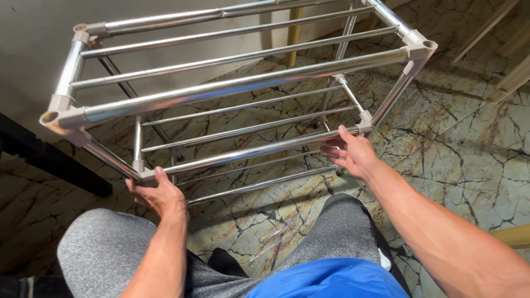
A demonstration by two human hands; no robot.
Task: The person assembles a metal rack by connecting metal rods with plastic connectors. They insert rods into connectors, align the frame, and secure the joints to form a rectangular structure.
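A metal rack (243, 83) of shiny steel tubes joined by grey plastic corner pieces stands on the marble floor in front of my knees. My left hand (157, 193) grips the left end of the lower front tube, by its corner joint. At the right end of that same tube, my right hand (350, 152) wraps its fingers around the metal just below the right corner joint (364, 122). The rack has two tiers of parallel bars, the upper one (221, 58) nearer the wall.
Cracked-pattern marble floor (469, 143) spreads all around. A beige wall (33, 55) rises behind the rack. A dark furniture edge (49, 160) is at the left. Wooden legs (508, 83) stand at the upper right. My grey-trousered knees (105, 248) are below.
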